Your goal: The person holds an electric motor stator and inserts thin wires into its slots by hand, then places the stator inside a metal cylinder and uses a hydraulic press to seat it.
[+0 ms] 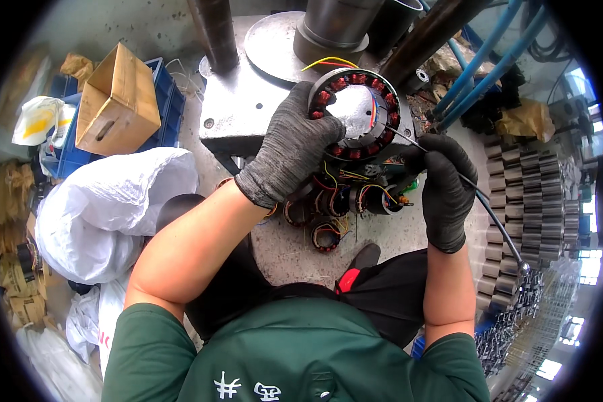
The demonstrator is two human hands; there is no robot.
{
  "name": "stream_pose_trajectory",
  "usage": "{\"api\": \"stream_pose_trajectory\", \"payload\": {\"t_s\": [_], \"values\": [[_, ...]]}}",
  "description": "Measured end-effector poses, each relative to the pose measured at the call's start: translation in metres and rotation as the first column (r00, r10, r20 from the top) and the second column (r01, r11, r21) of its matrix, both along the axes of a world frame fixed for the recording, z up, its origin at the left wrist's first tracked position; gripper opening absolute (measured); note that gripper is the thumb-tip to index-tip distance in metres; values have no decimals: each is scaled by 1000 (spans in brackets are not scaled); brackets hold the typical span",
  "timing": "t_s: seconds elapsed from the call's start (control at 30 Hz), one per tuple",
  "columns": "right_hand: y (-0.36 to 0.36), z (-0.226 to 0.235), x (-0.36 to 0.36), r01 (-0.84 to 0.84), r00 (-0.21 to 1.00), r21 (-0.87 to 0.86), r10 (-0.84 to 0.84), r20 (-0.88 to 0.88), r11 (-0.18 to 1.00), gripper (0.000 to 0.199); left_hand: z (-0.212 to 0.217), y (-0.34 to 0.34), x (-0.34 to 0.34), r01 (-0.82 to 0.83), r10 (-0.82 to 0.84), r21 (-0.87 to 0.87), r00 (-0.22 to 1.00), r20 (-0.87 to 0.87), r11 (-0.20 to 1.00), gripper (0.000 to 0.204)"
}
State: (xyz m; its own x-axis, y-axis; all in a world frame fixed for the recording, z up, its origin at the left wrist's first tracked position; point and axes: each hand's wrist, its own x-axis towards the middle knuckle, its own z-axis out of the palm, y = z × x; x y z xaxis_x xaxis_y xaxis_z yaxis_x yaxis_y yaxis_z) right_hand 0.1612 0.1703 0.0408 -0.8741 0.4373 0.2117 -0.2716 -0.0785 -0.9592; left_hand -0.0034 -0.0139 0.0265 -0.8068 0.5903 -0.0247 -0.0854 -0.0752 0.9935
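My left hand (289, 137), in a dark grey knit glove, grips the near left side of a motor stator (378, 87). The stator is a dark ring lined with copper coils, tilted over the front of a metal press table (231, 110). Yellow and red wires (331, 61) stick out at its far edge. My right hand (447, 191), also gloved, is closed around a thin metal rod (494, 216) with a ball at its near end. The rod's far tip reaches the stator's inner right side; its exact contact cannot be made out.
Below the table, several wired stators (325, 236) lie on the floor. At left are a cardboard box (117, 107), blue crates (171, 110) and a white sack (107, 214). Stacked metal cylinders (543, 201) line the right. Blue hoses (479, 63) and dark press columns (212, 33) stand beyond.
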Motion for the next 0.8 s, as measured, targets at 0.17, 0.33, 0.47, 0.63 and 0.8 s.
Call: {"api": "stream_pose_trajectory", "payload": {"t_s": [0.17, 0.33, 0.47, 0.63, 0.8], "values": [[-17, 3, -9, 122, 987, 752, -161, -21, 648, 14, -15, 5, -5, -9, 6, -28, 995, -96, 1000, 49], [-25, 3, -17, 172, 982, 956, -118, -148, 238, 11, -18, 6, -6, -85, 8, -214, 941, -338, 973, 49], [-10, -3, 0, 96, 990, 260, -120, 75, 961, 18, -14, 2, -7, -36, 6, -127, 974, -225, 991, 48], [13, -5, -7, 85, 996, -388, -81, 26, 918, 26, -10, -1, -10, -15, 14, 23, 999, 36, 1000, 42], [22, -13, -9, -101, 995, -426, 97, -32, 899, 27, 3, -2, -3, -10, 4, 50, 993, 119, 999, 38]]}}
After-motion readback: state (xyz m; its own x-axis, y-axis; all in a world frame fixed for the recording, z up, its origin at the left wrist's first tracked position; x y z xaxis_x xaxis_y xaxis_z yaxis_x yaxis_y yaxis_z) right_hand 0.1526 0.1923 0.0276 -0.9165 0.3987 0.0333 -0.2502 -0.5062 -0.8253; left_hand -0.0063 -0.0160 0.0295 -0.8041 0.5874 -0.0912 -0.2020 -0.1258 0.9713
